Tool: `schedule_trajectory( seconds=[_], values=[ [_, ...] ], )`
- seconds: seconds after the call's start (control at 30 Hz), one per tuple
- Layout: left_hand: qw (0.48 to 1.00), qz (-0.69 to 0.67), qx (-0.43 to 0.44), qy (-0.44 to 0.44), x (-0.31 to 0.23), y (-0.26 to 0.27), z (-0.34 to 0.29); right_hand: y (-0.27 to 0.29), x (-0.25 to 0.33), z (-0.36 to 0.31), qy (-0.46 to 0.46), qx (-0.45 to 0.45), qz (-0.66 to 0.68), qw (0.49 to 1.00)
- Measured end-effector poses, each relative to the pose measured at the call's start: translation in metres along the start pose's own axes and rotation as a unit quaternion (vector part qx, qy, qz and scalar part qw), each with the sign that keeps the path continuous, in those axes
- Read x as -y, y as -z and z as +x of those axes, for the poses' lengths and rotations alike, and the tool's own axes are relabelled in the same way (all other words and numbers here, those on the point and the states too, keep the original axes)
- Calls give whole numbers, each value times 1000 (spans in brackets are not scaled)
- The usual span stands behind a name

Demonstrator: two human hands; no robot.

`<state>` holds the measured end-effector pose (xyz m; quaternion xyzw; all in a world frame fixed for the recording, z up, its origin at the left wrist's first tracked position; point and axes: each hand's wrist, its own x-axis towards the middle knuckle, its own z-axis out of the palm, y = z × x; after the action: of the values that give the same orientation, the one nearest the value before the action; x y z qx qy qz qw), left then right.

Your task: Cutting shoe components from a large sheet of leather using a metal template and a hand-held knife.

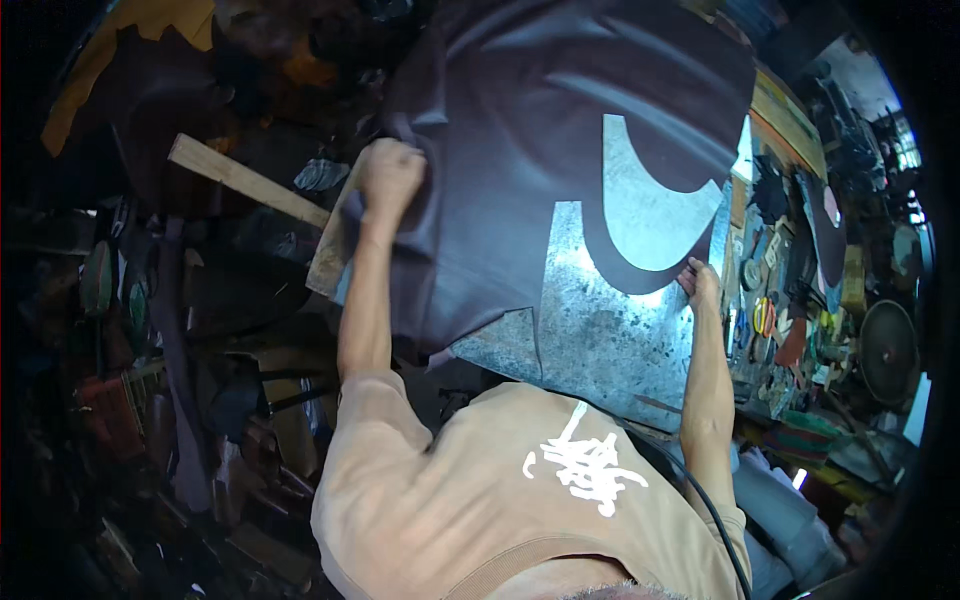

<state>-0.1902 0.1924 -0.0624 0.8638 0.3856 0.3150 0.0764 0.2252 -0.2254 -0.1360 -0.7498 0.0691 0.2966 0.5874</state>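
A large dark brown sheet of leather spreads over a bench topped with scratched grey metal. Its right part has a curved, U-shaped opening, and bare metal shows through it. On the left, my left hand is closed in a fist on the bunched edge of the leather. My right hand is at the lower right, its fingers closed on the curved strip of leather below the opening. The near edge of the sheet is cut unevenly, and one corner hangs by the bench front.
A wooden plank sticks out left of the bench. Scissors with yellow handles and other small tools lie along the right side. A round dark disc stands at the far right. Dark clutter fills the left, with a red crate.
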Motion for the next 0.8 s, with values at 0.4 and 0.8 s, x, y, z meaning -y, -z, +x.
schedule_trajectory(
  seconds=[0.4, 0.8],
  values=[
    [949, 87, 174, 250, 81, -51, -21, -13, 1, 10, 18, 70, 21, 997],
    [918, -153, 243, 272, 65, -13, -12, 6, 3, -28, -32, -37, -104, 993]
  ],
)
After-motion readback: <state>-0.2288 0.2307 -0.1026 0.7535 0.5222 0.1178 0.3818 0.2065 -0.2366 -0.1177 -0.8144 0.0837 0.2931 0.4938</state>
